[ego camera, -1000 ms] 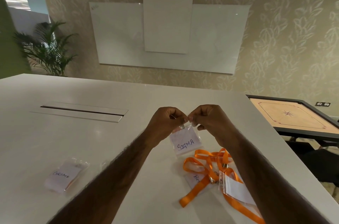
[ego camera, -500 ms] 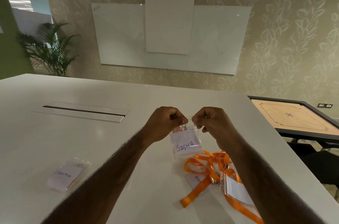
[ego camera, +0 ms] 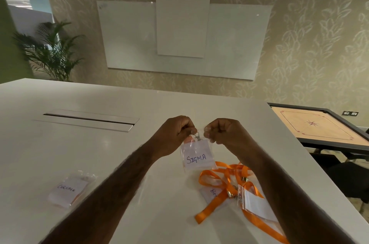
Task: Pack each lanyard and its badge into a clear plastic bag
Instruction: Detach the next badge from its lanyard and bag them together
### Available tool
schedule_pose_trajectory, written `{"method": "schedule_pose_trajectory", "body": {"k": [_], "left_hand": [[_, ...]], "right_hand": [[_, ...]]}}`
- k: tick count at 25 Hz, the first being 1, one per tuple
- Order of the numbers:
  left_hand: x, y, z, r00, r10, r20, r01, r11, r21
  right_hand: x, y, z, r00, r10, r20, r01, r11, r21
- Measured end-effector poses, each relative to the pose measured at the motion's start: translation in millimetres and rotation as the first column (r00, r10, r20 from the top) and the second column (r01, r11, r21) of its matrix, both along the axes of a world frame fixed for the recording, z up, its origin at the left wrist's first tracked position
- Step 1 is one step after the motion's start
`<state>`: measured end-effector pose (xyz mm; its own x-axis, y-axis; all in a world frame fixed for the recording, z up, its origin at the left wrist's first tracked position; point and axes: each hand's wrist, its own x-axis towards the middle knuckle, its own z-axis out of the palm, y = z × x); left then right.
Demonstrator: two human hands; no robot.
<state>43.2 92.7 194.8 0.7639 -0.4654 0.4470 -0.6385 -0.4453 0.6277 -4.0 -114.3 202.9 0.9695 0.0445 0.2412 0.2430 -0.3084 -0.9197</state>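
White table (ego camera: 139, 163), patterned wallpaper behind, whiteboard (ego camera: 127, 35) on wall, carrom board (ego camera: 317, 125) far right. Both hands raised over table centre: left hand (ego camera: 173, 135) and right hand (ego camera: 225, 133) each pinch a top corner of a clear bag (ego camera: 197, 155), fingers closed on it. Badge inside reads "SIGMA"; metal clip (ego camera: 197, 136) shows at the bag mouth between the hands. Orange visible inside near the top left, too obscured to say how much lanyard is in. Packed bag (ego camera: 68, 189) lower left reads "CHROME". Loose orange lanyards (ego camera: 221, 187) lower right, tangled; one badge (ego camera: 212, 193) under them shows only "BE", another badge holder (ego camera: 257, 203) shows no readable text, partly behind the right forearm.
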Motion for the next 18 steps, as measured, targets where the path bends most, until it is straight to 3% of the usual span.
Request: {"method": "schedule_pose_trajectory", "body": {"k": [4,8,18], "left_hand": [[-2.1,-6.1,1.1,0.999,-0.017,0.031,0.018,1.000,-0.020],[-0.7,-2.2,4.9,0.998,-0.021,-0.058,0.016,0.997,-0.078],[4.9,3.2,10.4,0.992,0.013,-0.129,-0.014,1.000,-0.012]], "right_hand": [[3.9,6.8,2.3,0.999,-0.007,0.034,0.008,0.999,-0.032],[5.4,0.9,6.6,0.999,-0.036,0.030,0.035,0.999,0.003],[4.1,-2.2,3.0,0.994,-0.093,0.056,0.094,0.996,-0.010]]}}
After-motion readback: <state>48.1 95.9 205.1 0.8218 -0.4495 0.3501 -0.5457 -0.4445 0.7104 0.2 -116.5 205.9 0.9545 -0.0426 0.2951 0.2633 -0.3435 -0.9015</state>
